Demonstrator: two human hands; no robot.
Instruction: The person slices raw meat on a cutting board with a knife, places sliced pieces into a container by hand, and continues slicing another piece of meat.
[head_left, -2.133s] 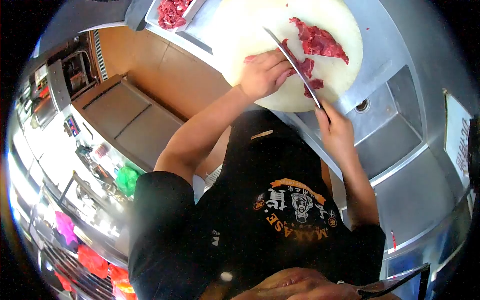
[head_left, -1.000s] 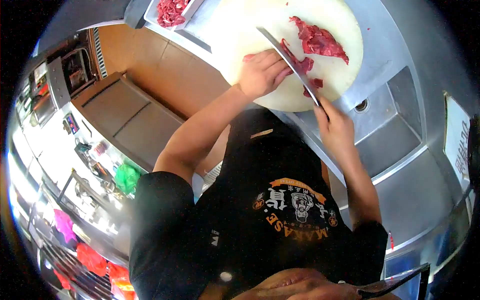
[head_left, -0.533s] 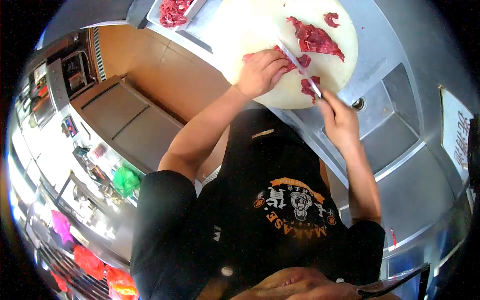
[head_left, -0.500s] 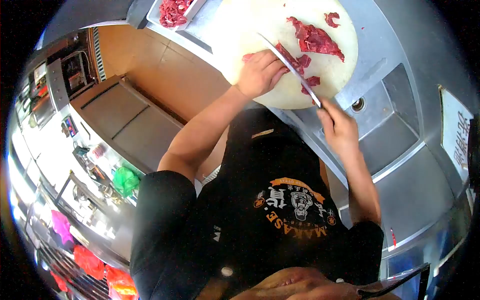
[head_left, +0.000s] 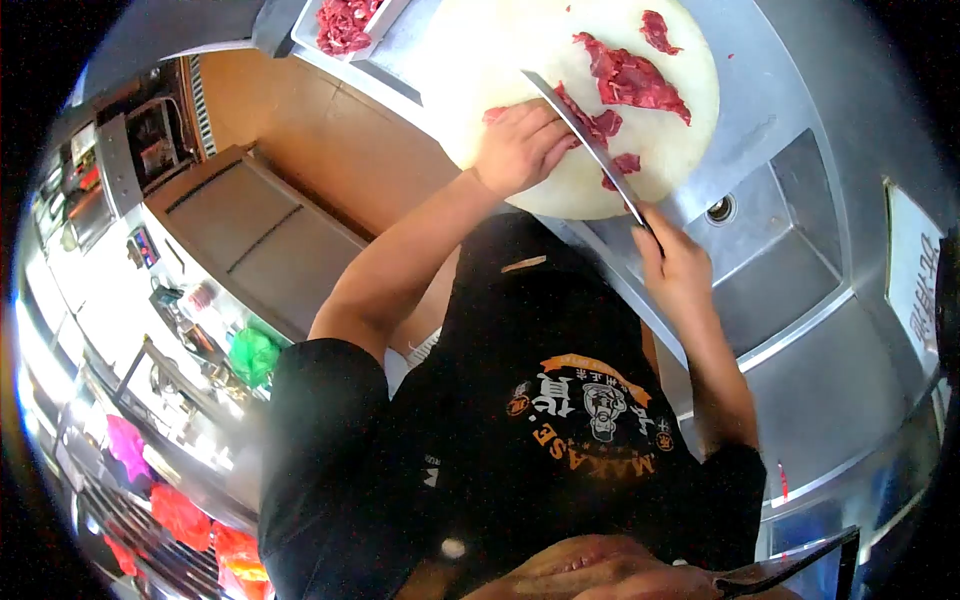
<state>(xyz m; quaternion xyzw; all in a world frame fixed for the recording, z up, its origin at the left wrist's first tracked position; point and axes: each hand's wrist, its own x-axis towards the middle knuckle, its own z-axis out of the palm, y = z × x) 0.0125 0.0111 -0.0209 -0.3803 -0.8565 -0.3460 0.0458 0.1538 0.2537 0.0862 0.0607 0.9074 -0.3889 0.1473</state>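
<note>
On pale board, red meat, steel sink alongside

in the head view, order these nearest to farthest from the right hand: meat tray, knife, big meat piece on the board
1. Knife: gripped in the right hand.
2. Big meat piece: on the board, forward of that hand.
3. Meat tray: past the board's left side, top edge.
</note>
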